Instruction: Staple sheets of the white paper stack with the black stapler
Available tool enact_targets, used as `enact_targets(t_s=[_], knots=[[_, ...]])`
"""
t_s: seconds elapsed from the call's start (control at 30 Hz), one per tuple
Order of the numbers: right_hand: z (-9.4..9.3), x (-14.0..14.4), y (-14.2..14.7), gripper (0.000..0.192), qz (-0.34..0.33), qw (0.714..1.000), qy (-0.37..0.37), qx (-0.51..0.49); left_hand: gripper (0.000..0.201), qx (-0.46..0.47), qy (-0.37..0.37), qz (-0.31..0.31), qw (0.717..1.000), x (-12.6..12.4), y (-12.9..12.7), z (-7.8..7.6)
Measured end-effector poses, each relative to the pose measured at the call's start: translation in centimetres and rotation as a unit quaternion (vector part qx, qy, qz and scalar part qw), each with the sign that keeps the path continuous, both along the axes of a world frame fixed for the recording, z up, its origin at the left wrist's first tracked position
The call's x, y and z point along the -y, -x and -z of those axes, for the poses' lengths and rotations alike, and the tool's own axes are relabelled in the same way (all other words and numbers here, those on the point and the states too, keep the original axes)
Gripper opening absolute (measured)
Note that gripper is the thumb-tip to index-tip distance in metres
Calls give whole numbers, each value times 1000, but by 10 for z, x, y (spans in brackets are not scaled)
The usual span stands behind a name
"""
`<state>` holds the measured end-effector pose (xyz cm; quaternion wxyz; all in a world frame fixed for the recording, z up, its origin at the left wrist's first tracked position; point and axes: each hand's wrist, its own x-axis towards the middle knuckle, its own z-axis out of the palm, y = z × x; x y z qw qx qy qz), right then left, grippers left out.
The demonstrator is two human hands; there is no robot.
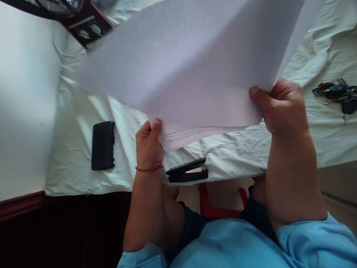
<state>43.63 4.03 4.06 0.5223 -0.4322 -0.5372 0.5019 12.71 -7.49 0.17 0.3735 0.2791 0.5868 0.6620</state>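
Between the hands: a stack of pale paper sheets (189, 70) is lifted above the table, tilted, filling most of the view.
Left hand (149, 143): closed on the stack's lower left corner, thumb on top of the sheets, fingers hidden beneath; a thin red thread circles the wrist.
Right hand (281, 108): clamped on the stack's lower right edge, thumb pressed over the front, fingers curled behind the paper.
Hands together or apart: well apart, one at each lower corner of the sheets.
Below the left hand: a black stapler (187, 171) lies on the pale green cloth (72, 160), near the table's front edge, just beside the left wrist.
Left of the left hand: a black phone (103, 145) lies flat on the cloth, well apart from the stapler.
Right of the right hand: a bunch of keys (338, 95) rests on the cloth, near the picture's edge.
Sleeves: both forearms come out of light blue sleeves at the bottom.
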Motion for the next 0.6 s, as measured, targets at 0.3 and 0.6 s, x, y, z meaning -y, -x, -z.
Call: enact_targets(t_s=[0.3,0.6], knots=[[2,1,-4,26,-2,997,-77,-4,46,-105,-48,20,993,-3,27,6],[-2,7,-17,25,-50,984,-62,158,65,-125,-49,1,991,1,35,10]])
